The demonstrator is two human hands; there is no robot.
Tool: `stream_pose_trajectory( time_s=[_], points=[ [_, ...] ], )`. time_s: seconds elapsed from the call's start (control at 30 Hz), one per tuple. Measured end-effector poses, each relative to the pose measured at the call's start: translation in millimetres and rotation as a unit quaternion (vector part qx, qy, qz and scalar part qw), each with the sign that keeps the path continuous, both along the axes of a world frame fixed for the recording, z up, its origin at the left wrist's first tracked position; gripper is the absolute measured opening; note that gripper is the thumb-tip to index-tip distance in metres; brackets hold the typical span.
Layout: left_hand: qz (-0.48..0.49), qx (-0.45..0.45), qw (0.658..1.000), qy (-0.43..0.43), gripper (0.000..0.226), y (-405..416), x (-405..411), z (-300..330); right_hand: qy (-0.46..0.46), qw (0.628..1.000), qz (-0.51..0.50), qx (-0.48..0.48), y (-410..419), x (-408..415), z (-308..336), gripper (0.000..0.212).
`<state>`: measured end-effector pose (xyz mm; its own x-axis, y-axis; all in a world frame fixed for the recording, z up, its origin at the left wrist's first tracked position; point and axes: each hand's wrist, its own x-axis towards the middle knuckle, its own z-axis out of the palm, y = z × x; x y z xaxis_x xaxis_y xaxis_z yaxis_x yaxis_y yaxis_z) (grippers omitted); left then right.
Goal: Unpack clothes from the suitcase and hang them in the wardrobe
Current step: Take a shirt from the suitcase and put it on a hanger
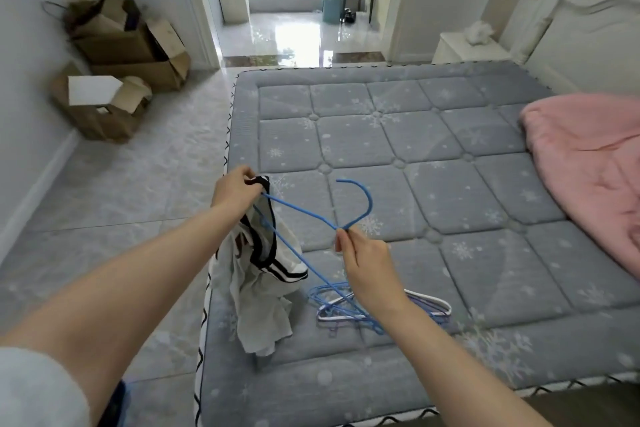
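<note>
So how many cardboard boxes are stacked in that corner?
3 that I can tell: one on top, a wide one under it, and one in front on the floor. Others may be hidden behind.

The blue wire hanger is held up above the mattress, its hook pointing up and curving to the left. One of its arms goes into the neck opening of a white garment with black trim. The garment hangs down crumpled from that end, at the mattress edge. A small pile of other hangers, blue and white, lies flat on the mattress, just beside the garment.
</note>
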<state>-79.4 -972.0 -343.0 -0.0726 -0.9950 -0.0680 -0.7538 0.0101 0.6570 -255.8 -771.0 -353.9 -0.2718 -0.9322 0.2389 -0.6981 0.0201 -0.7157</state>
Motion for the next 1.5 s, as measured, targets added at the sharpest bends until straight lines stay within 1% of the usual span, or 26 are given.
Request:
stream_pose_trajectory(
  time_s=[0.07, 0.17, 0.27, 0.33, 0.4, 0.47, 0.5, 0.53, 0.57, 0.6, 0.67, 0.7, 0.77, 0.8, 0.83, 0.87, 0.9, 0.93, 1.0, 1.07, 1.13, 1.27, 1.33, 1.43, 1.47, 1.5],
  points=[
    [-0.050, -0.026, 0.998, 0.010, 0.008, 8, -5, 9, -0.005, 1.000, 0.014, 0.005, -4, 9, 1, 0.040],
    [-0.148, -0.042, 0.988, 0.019, 0.013, 24, -15, 23, -0.011, 0.999, 0.036, 0.022, -19, 26, 1, 0.033],
    [-0.226, -0.045, 0.973, 0.033, 0.009, 38, -21, 36, -0.064, 0.997, 0.027, 0.013, -35, 44, 6, 0.031],
    [-0.241, -0.071, 0.968, 0.010, 0.008, 38, -17, 43, -0.100, 0.995, 0.011, -0.005, -41, 47, 11, 0.031],
    [-0.281, -0.096, 0.954, -0.031, 0.012, 35, -7, 49, -0.098, 0.995, -0.003, -0.030, -42, 42, 12, 0.032],
    [-0.345, -0.165, 0.917, -0.113, 0.033, 33, 6, 53, -0.101, 0.994, -0.003, -0.050, -40, 33, 15, 0.031],
    [-0.367, -0.222, 0.886, -0.177, 0.039, 30, 10, 55, -0.102, 0.993, 0.009, -0.053, -38, 29, 17, 0.030],
    [-0.383, -0.277, 0.852, -0.227, 0.040, 27, 12, 58, -0.101, 0.994, 0.021, -0.044, -37, 26, 19, 0.030],
    [-0.401, -0.304, 0.822, -0.267, 0.039, 25, 14, 60, -0.097, 0.994, 0.033, -0.030, -37, 23, 18, 0.030],
    [-0.422, -0.278, 0.816, -0.279, 0.037, 25, 14, 63, -0.096, 0.995, 0.032, -0.015, -38, 20, 19, 0.029],
    [-0.437, -0.204, 0.837, -0.261, 0.030, 26, 10, 65, -0.069, 0.997, 0.003, -0.034, -39, 15, 20, 0.019],
    [-0.421, -0.177, 0.856, -0.242, 0.028, 26, 9, 62, -0.029, 0.997, -0.022, -0.065, -38, 13, 20, 0.021],
    [-0.369, -0.206, 0.883, -0.205, 0.028, 26, 7, 59, 0.075, 0.986, -0.075, -0.132, -29, 8, 19, 0.043],
    [-0.342, -0.226, 0.892, -0.190, 0.028, 27, 7, 62, 0.103, 0.977, -0.082, -0.169, -22, 9, 18, 0.041],
    [-0.329, -0.243, 0.895, -0.176, 0.028, 27, 6, 66, 0.105, 0.973, -0.074, -0.194, -15, 11, 17, 0.030],
    [-0.323, -0.252, 0.897, -0.164, 0.028, 28, 5, 70, 0.080, 0.977, -0.058, -0.188, -10, 15, 12, 0.017],
    [-0.321, -0.257, 0.898, -0.159, 0.029, 28, 3, 74, 0.034, 0.987, -0.047, -0.150, -7, 17, 5, 0.012],
    [-0.319, -0.261, 0.897, -0.160, 0.029, 28, 1, 78, -0.034, 0.994, -0.054, -0.091, -8, 19, -2, 0.013],
    [-0.318, -0.272, 0.893, -0.165, 0.030, 32, -2, 84, -0.167, 0.978, -0.120, 0.026, -14, 17, -17, 0.015],
    [-0.322, -0.287, 0.887, -0.165, 0.032, 36, -3, 88, -0.232, 0.955, -0.150, 0.108, -22, 12, -27, 0.025],
    [-0.328, -0.296, 0.883, -0.162, 0.033, 42, -3, 93, -0.236, 0.950, -0.141, 0.148, -32, 9, -35, 0.027],
    [-0.335, -0.313, 0.876, -0.150, 0.034, 47, -3, 104, -0.243, 0.944, -0.171, 0.144, -49, 4, -37, 0.018],
    [-0.336, -0.321, 0.873, -0.147, 0.035, 49, -2, 110, -0.265, 0.934, -0.185, 0.155, -54, 2, -35, 0.022],
    [-0.337, -0.323, 0.873, -0.139, 0.038, 52, 2, 115, -0.249, 0.930, -0.183, 0.199, -58, -4, -36, 0.033],
    [-0.338, -0.326, 0.873, -0.133, 0.039, 53, 4, 116, -0.278, 0.918, -0.188, 0.211, -59, -7, -36, 0.030],
    [-0.337, -0.331, 0.872, -0.126, 0.038, 53, 6, 117, -0.336, 0.897, -0.199, 0.207, -60, -9, -36, 0.023]
  ],
)
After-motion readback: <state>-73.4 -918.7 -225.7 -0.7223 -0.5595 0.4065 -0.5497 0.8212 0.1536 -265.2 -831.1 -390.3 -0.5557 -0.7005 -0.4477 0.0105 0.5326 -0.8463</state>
